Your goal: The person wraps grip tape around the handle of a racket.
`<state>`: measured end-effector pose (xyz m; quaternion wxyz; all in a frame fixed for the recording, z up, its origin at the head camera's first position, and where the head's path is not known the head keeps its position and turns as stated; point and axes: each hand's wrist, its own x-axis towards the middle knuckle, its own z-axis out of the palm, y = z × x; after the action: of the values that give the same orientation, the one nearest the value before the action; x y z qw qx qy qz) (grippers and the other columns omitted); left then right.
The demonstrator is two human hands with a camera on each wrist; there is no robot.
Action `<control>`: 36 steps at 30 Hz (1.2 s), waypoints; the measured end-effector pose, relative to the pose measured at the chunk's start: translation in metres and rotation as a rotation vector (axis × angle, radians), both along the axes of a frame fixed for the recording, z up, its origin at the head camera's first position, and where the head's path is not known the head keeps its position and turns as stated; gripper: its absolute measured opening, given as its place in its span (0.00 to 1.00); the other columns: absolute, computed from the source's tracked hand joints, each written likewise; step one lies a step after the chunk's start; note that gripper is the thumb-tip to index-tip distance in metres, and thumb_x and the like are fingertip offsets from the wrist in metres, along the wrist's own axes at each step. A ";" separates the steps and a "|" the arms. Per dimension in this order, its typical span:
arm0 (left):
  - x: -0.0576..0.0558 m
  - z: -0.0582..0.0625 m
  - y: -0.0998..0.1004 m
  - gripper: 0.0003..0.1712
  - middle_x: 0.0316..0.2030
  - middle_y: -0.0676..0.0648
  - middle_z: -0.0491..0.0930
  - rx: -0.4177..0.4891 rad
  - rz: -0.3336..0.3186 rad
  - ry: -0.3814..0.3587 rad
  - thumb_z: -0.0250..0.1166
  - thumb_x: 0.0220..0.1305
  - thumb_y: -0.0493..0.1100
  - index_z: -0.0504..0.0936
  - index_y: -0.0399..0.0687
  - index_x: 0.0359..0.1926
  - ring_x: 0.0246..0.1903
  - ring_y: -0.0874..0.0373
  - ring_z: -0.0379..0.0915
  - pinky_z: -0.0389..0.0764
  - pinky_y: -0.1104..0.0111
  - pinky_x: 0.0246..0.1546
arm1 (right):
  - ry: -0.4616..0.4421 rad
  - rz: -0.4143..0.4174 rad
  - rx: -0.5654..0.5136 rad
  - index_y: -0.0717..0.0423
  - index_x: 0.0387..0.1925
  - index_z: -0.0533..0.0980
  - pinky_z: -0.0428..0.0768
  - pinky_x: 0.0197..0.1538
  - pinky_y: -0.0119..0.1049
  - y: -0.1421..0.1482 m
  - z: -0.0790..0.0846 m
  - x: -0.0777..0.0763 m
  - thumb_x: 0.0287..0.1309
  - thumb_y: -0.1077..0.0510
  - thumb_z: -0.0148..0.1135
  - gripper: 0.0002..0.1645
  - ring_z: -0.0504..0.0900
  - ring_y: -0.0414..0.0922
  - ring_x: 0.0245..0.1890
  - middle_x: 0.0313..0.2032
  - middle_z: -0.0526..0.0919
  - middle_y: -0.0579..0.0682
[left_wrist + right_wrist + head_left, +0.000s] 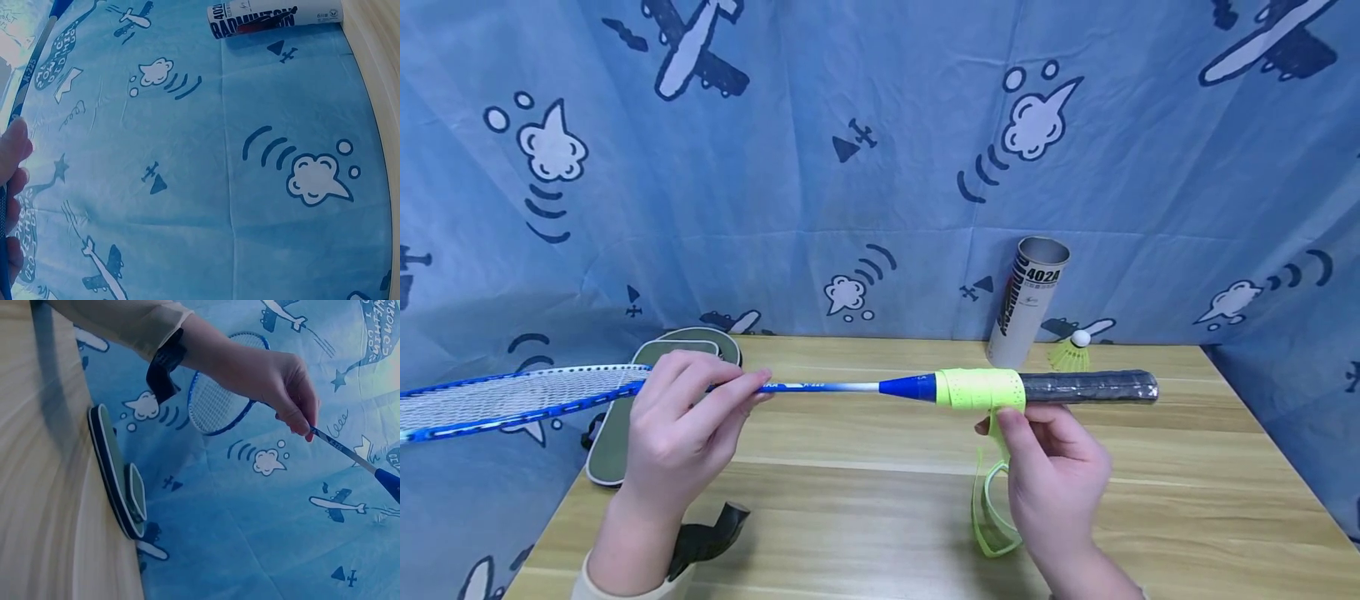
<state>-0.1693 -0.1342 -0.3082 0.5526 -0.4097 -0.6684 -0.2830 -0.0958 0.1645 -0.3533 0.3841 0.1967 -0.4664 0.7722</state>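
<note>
A blue and white badminton racket (835, 387) is held level above the table, its strung head to the left and its black handle to the right. My left hand (681, 425) pinches the shaft near the head; the right wrist view shows that left hand (275, 378) too. Neon yellow overgrip tape (981, 388) wraps the handle's upper part, beside the blue cone. Just under the handle, my right hand (1060, 483) pinches the tape between thumb and fingers. The tape's loose end hangs in a loop below. In the left wrist view, only fingertips (14, 150) show at the left edge.
At the back of the wooden table (850, 517) stands a shuttlecock tube (1028, 304), with a yellow shuttlecock (1072, 352) to its right. A green case (613, 442) lies at the left, partly behind my left hand. A blue printed curtain (880, 167) surrounds the table.
</note>
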 end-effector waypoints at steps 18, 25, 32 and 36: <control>0.000 0.005 0.001 0.17 0.24 0.47 0.86 0.002 0.024 0.012 0.68 0.71 0.48 0.92 0.41 0.29 0.23 0.47 0.76 0.71 0.59 0.28 | -0.032 -0.002 -0.011 0.82 0.32 0.76 0.88 0.42 0.38 0.002 0.001 -0.002 0.57 0.87 0.55 0.06 0.90 0.50 0.31 0.35 0.88 0.60; -0.001 0.001 -0.003 0.17 0.25 0.47 0.86 -0.014 0.046 -0.048 0.67 0.72 0.49 0.92 0.42 0.31 0.25 0.48 0.77 0.71 0.59 0.29 | -0.023 0.035 -0.028 0.83 0.32 0.76 0.88 0.40 0.38 0.000 0.000 0.000 0.56 0.87 0.54 0.06 0.88 0.50 0.29 0.35 0.88 0.60; -0.001 0.003 0.000 0.18 0.23 0.48 0.84 -0.031 0.013 -0.055 0.66 0.73 0.48 0.91 0.41 0.30 0.20 0.53 0.73 0.68 0.64 0.22 | -0.059 -0.041 -0.040 0.81 0.28 0.76 0.88 0.37 0.36 -0.001 0.002 -0.001 0.56 0.87 0.56 0.07 0.87 0.47 0.26 0.31 0.87 0.58; -0.001 0.002 0.000 0.19 0.22 0.49 0.82 -0.050 0.003 -0.029 0.67 0.72 0.48 0.90 0.40 0.28 0.17 0.55 0.70 0.69 0.65 0.18 | -0.060 -0.075 -0.053 0.80 0.28 0.78 0.85 0.36 0.31 -0.002 0.002 -0.003 0.56 0.86 0.58 0.07 0.85 0.43 0.26 0.29 0.87 0.56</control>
<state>-0.1699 -0.1346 -0.3059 0.5328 -0.4181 -0.6838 -0.2716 -0.0985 0.1628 -0.3511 0.4035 0.1456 -0.4640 0.7750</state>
